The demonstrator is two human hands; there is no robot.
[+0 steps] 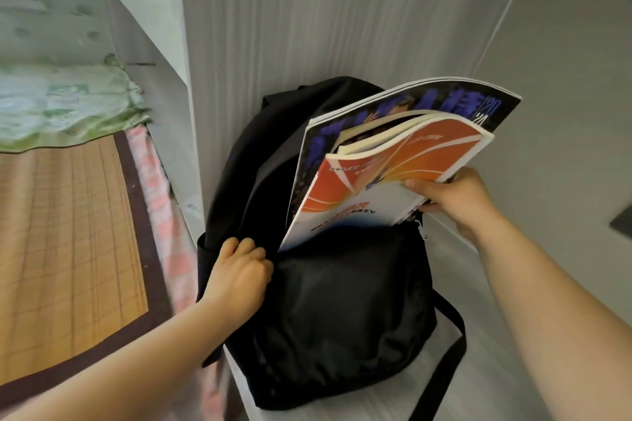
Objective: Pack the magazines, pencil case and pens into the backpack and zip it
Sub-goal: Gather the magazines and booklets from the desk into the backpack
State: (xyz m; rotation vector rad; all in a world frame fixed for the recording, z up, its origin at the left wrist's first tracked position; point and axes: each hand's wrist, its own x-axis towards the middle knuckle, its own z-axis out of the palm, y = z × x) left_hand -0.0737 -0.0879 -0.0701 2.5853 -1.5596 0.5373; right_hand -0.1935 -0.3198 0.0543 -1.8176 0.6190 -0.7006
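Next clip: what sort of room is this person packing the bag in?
Most likely a bedroom, perhaps a dorm: a bamboo sleeping mat lies over pink bedding with a green floral quilt at its far end, and the black backpack stands beside it against a grey panelled wall.

On a white surface [345,412]: a black backpack [342,301], upright, close to the grey wall [307,27] behind, with one strap [455,328] trailing down over the white at the right. Just to the left, a bed [171,267], spread with a dark-bordered bamboo mat [68,232] over a pink checked sheet [150,174] showing along the edge; at the far end, a rumpled green flowered cloth [68,106].
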